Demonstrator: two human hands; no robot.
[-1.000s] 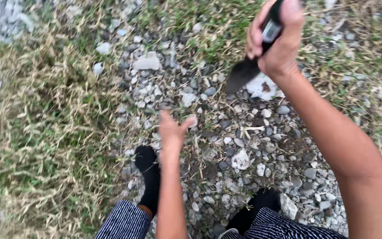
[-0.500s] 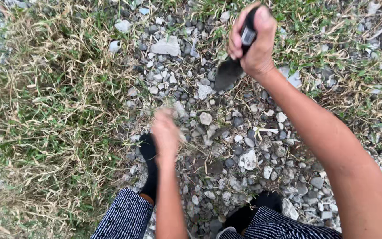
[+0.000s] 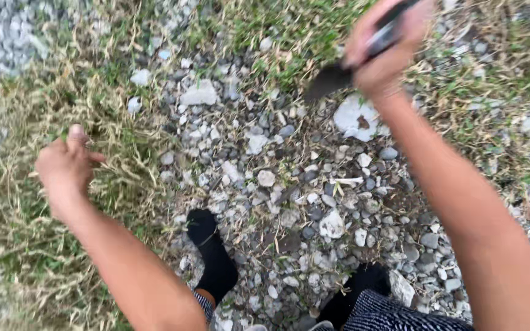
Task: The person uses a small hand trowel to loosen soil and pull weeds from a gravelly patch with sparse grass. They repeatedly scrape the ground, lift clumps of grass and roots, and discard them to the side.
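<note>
Fingers [image 3: 369, 58] of the right hand [image 3: 384, 52] wrap tight around a dark-handled blade [image 3: 332, 79], raised over gravel [image 3: 289, 202]. Its long axis slants, tip pointing down-left below the fist. The left hand [image 3: 65, 165], fingers curled, touches dry grass [image 3: 111, 135].

Single view only: your head-worn camera looks steeply down over your own arms and legs at the ground in front of you. Gravel [image 3: 289, 202] fills the middle of frame, grass [image 3: 44, 263] the left and top edges. Range is close, about arm's reach. No second view overlaps it.
</note>
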